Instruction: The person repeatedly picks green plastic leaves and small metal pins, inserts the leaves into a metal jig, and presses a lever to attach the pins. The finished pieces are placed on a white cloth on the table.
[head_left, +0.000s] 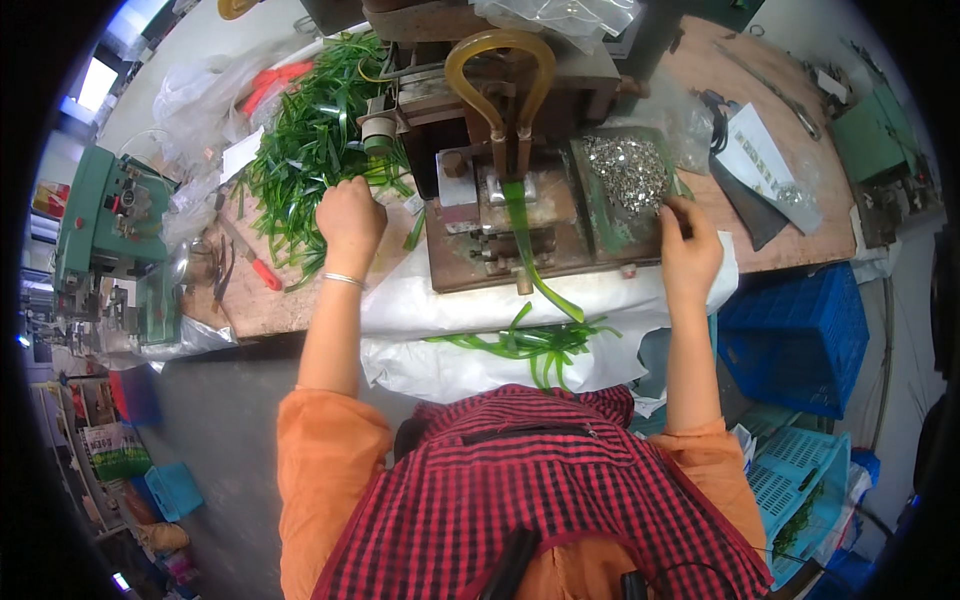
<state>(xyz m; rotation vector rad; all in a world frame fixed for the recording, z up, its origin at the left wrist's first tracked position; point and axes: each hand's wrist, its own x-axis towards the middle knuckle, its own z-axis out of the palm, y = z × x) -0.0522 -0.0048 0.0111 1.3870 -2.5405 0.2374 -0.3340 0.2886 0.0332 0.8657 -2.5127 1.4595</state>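
Note:
A bench press stands in front of me, with a long green plastic strip hanging from its die toward me. My left hand is closed at the right side of a heap of green strips; whatever its fingers hold is hidden. My right hand is at the right edge of a tray of small shiny metal pieces. Its thumb and fingers are curled together at the tips, and anything between them is too small to make out. More green strips lie on white cloth by my lap.
A red-handled tool lies left of the heap. Right of the tray are a white sheet and a dark pouch. A blue crate stands below the bench's right side. A green machine is at far left.

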